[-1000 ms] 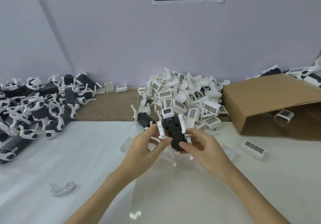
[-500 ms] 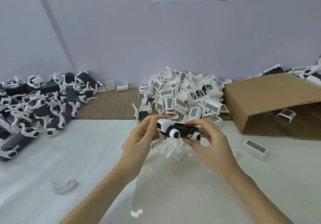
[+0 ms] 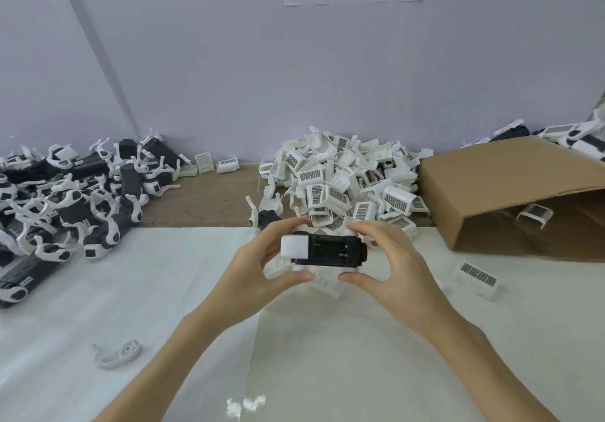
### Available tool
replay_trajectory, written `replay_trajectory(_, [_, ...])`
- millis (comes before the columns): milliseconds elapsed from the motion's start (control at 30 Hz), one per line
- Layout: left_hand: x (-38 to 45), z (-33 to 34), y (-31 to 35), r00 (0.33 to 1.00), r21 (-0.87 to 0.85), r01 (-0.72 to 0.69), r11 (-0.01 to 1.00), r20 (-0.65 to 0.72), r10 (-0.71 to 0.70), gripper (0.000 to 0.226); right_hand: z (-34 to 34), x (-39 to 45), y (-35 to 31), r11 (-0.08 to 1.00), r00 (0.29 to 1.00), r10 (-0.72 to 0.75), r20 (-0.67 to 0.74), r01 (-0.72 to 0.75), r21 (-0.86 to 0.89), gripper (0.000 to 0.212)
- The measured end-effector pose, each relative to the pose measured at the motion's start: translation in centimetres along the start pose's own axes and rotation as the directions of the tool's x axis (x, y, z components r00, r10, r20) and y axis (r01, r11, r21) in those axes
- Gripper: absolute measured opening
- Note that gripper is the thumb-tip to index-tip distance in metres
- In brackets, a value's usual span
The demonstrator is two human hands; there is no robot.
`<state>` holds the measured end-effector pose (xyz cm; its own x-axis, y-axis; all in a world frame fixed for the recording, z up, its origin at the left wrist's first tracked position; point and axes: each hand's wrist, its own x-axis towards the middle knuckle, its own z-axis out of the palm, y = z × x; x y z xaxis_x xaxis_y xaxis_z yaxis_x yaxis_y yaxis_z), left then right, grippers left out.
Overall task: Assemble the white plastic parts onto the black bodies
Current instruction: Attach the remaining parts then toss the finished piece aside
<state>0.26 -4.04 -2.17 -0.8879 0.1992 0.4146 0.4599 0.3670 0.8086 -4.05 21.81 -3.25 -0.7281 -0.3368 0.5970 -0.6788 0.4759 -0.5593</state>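
Beyond the fingertips, at the back of the white-covered table (image 3: 98,290), rises a heap of loose white plastic shells with gridded faces (image 3: 343,182); far off to the left-hand side lies a pile of finished black-and-white units (image 3: 75,205), and off to the right-hand side an open brown cardboard box (image 3: 504,192) on its side. Between both sets of fingers, lifted above the table, sits one oblong black plastic body (image 3: 334,249) with a white cap at its left end. The left hand (image 3: 262,271) grasps that capped end, thumb below and fingers above; the right hand (image 3: 393,267) pinches the bare right end the same way. This looks like the fitting step: the next move probably calls for seating a white shell squarely on the body and pressing until it catches.
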Motion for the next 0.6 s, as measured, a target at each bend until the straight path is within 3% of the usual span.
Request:
replay_trajectory(100, [-0.3, -0.3, -0.5, 0.976, 0.450, -0.183, 0.874, -0.019, 0.215, 0.074, -0.2, 0.2, 0.2, 0.960, 0.978, -0.199, -0.059, 0.183, -0.211, 0.066])
replay_trajectory(267, [-0.3, -0.2, -0.8, 0.927, 0.506, -0.286, 0.814, -0.069, 0.368, 0.071, -0.2, 0.4, 0.1, 0.914, 0.949, -0.307, -0.068, 0.274, -0.301, 0.064])
replay_trajectory(333, [-0.3, -0.1, -0.7, 0.945, 0.427, -0.227, 0.875, -0.122, 0.304, 0.073, -0.2, 0.3, 0.0, 0.948, 0.971, -0.236, -0.042, 0.220, -0.228, 0.067])
replay_trajectory(433, [-0.3, 0.0, -0.2, 0.980, 0.093, -0.053, 0.994, -0.185, 0.069, 0.060, -0.3, 0.1, -0.7, 0.997, 0.999, 0.001, 0.054, -0.005, 0.077, 0.070])
replay_trajectory(533, [0.0, 0.5, 0.7, 0.978, -0.198, 0.101, 0.975, -0.159, -0.134, 0.042, 0.3, 0.0, -1.3, 0.867, 0.960, 0.211, 0.183, -0.270, 0.419, 0.052])
replay_trajectory(600, [0.0, 1.2, 1.2, 0.959, -0.323, 0.187, 0.928, -0.146, -0.244, 0.041, 0.8, 0.1, -2.0, 0.767, 0.922, 0.312, 0.231, -0.388, 0.512, 0.044])
